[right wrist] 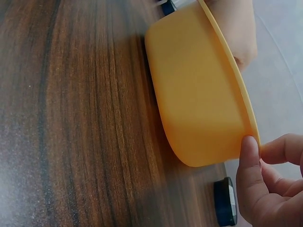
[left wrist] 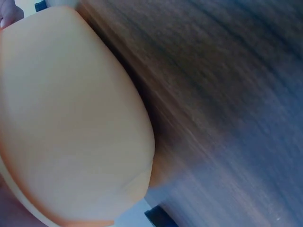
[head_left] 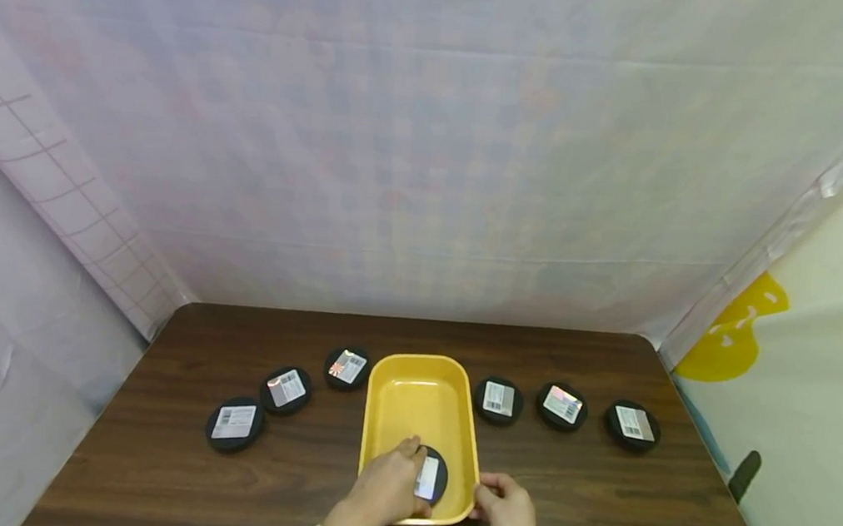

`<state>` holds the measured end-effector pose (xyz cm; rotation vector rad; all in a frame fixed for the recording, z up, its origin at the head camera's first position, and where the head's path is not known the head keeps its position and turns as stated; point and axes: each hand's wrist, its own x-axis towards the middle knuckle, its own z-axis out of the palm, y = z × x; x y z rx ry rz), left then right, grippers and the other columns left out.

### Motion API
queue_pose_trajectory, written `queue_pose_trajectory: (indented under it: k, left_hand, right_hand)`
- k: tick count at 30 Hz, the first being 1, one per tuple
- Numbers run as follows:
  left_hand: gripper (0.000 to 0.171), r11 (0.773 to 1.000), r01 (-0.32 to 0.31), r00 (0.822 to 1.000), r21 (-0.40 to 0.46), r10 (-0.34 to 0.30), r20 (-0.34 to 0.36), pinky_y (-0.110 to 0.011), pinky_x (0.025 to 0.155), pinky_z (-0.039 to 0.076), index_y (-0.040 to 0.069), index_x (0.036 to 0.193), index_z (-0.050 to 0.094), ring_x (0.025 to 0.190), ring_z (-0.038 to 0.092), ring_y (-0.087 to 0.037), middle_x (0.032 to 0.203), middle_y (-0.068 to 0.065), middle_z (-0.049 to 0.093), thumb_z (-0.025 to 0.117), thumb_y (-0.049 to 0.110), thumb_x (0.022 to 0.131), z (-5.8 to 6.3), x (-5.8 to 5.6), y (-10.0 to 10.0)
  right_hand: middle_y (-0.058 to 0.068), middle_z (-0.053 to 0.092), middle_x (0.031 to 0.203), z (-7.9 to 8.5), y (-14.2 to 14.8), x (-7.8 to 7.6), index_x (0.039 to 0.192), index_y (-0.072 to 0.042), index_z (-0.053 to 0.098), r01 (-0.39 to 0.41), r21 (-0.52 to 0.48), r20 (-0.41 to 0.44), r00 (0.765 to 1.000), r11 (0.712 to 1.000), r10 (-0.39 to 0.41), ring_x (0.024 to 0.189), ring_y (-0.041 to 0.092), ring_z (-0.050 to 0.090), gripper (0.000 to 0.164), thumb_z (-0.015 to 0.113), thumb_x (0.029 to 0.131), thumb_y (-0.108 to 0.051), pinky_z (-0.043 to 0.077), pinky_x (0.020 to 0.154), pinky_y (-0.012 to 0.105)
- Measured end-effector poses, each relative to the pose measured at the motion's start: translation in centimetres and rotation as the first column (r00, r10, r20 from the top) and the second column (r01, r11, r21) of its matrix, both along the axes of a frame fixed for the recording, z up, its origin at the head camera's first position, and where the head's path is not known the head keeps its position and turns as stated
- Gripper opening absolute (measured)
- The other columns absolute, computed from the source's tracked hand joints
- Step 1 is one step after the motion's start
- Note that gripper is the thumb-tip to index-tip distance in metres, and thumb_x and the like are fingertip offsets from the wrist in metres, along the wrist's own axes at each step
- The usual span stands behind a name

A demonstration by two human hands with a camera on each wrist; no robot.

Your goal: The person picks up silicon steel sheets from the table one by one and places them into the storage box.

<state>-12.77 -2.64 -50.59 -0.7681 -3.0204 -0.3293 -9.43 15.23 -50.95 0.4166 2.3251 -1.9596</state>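
In the head view a yellow rectangular tray lies lengthwise at the table's front middle. My left hand reaches over its left side and grips a black round flat container with a white label, fingers at its far edge and thumb at its near edge, low in the tray's near end. My right hand pinches the tray's rim at the near right corner; the right wrist view shows this thumb against the outer wall. The left wrist view is mostly filled by the tray's outer wall, with the held container hidden.
Several similar black round containers lie label up in an arc on the brown wooden table: left ones and right ones flank the tray. A white cloth wall stands behind the table; a patterned curtain hangs at right.
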Motion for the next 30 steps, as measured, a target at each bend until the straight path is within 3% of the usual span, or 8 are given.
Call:
queue_pose_trajectory:
  k: [8,17,30]
  left_hand:
    - [0.089,1.000,-0.004,1.000,-0.016,0.004,0.007,-0.036,0.101,0.041,-0.001,0.126,0.056,0.124,0.047,-0.029,0.132,-0.017,0.052,0.078,0.055,0.060,-0.2,-0.2,0.0]
    - [0.098,0.999,0.033,0.996,-0.013,-0.034,-0.086,-0.041,0.110,0.026,0.000,0.139,0.040,0.136,0.031,-0.026,0.144,-0.014,0.039,0.060,0.069,0.072,-0.8,-0.6,-0.1]
    - [0.105,1.000,0.014,0.991,-0.020,-0.017,-0.134,-0.047,0.112,0.017,0.008,0.147,0.028,0.141,0.018,-0.026,0.152,-0.011,0.026,0.051,0.077,0.071,-0.7,-0.7,-0.2]
  right_hand:
    - [0.013,0.062,0.078,0.0,0.0,0.0,0.100,0.020,0.057,-0.010,0.010,-0.006,1.000,1.000,0.010,0.059,0.015,0.058,0.027,0.057,0.082,0.000,0.055,0.056,0.028]
    - [0.011,0.062,0.077,-0.1,0.3,-0.1,0.101,0.021,0.056,-0.014,0.025,0.000,1.000,1.000,0.014,0.058,0.014,0.058,0.027,0.056,0.084,0.000,0.054,0.055,0.026]
    - [0.011,0.062,0.077,-0.2,0.3,0.0,0.102,0.020,0.056,-0.026,0.048,-0.003,1.000,0.999,0.026,0.059,0.015,0.059,0.030,0.056,0.083,-0.002,0.054,0.055,0.025]
